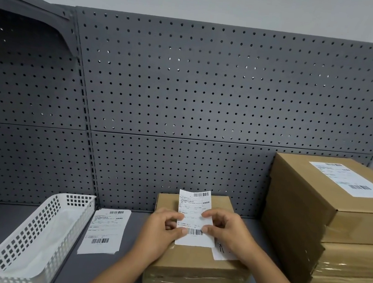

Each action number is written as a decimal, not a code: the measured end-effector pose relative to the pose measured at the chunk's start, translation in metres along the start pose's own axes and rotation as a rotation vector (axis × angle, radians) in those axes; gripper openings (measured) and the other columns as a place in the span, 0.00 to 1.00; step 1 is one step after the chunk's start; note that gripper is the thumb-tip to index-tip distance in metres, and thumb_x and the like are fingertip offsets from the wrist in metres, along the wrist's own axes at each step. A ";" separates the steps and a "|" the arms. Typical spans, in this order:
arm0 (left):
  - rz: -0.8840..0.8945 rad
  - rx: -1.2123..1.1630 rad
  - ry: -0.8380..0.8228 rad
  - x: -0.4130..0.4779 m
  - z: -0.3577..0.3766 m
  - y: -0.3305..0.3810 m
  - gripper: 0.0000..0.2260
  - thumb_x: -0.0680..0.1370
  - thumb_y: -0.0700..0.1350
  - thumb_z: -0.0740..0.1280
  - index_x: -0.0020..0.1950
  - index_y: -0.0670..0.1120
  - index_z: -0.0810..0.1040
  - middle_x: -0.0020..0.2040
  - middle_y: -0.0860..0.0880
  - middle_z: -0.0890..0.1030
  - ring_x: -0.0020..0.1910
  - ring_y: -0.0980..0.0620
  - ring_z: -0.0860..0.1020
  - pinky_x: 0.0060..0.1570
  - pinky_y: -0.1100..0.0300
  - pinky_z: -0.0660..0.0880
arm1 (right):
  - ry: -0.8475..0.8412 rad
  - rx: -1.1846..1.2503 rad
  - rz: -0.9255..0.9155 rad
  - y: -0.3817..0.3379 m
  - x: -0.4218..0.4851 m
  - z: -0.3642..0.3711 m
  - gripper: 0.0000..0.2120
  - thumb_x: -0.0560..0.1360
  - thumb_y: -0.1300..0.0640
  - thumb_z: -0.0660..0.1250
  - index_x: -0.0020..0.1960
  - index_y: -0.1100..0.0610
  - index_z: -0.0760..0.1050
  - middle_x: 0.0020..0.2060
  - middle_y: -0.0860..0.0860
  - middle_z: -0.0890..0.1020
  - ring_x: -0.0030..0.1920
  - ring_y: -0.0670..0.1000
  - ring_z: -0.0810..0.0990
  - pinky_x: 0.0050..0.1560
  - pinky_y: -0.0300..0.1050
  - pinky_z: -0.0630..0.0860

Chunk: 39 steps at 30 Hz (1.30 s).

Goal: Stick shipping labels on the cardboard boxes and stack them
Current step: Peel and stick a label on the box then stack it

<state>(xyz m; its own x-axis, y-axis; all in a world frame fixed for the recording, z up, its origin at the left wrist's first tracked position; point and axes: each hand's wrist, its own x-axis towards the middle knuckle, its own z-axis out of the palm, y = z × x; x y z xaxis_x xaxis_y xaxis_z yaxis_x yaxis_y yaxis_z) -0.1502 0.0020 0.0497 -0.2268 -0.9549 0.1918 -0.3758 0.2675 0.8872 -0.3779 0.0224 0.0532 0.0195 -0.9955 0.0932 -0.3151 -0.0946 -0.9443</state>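
Head view: my left hand (164, 227) and right hand (225, 232) meet over the box (194, 270) lying flat on the shelf (101, 275) before me. Both pinch one label (194, 216), thumb and fingers closed on its lower half, left hand at its left edge, right hand at its right edge. The label stands nearly upright above the box top, barcodes at top and bottom. Under my right hand a white sheet (223, 253) lies on the box. To the left, a small pile of labels (103, 231) lies on the shelf, just beside a white basket (33, 237). To the right stands a stack of boxes (342, 245), the top one already labelled (349, 179). Behind everything runs a grey pegboard (212, 85).
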 end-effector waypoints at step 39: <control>-0.073 0.111 -0.116 0.029 0.004 -0.021 0.48 0.59 0.67 0.78 0.77 0.70 0.64 0.59 0.63 0.78 0.62 0.57 0.76 0.69 0.50 0.73 | -0.061 -0.369 -0.031 -0.002 0.002 -0.002 0.38 0.65 0.46 0.83 0.72 0.47 0.72 0.61 0.39 0.73 0.56 0.41 0.74 0.52 0.26 0.70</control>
<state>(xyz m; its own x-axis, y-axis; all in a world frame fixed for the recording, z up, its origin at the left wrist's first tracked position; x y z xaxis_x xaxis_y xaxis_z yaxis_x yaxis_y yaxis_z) -0.1519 -0.0305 0.0348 -0.2949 -0.9527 0.0730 -0.4903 0.2165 0.8442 -0.3793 0.0203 0.0555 0.0874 -0.9921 0.0905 -0.6343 -0.1254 -0.7628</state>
